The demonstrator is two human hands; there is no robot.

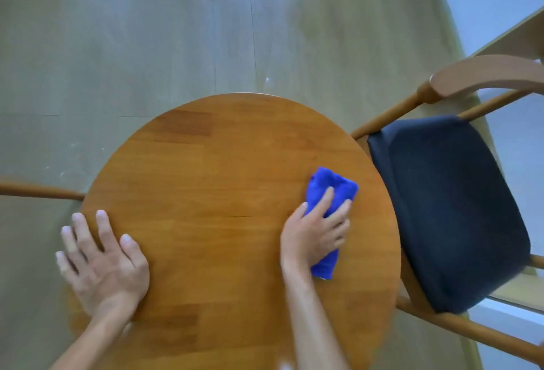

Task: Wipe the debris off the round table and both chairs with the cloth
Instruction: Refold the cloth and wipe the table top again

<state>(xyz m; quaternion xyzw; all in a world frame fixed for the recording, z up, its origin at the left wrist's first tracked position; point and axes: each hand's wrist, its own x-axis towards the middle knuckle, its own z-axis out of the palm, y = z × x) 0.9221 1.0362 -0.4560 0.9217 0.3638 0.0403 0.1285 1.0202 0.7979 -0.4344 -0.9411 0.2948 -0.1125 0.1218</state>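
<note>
Right hand (pixel 315 231) presses cloth (pixel 329 193) on table (pixel 206 178), fingers curled over it | left hand (pixel 100 263) flat, fingers spread, near-left rim | cloth soft, light; best held bunched from above

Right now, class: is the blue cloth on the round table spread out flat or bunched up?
Bunched up. The blue cloth forms a thick wad under the right hand, not a flat sheet.

Head view, steeply downward, seemingly close over round table (pixel 223 163).
</note>
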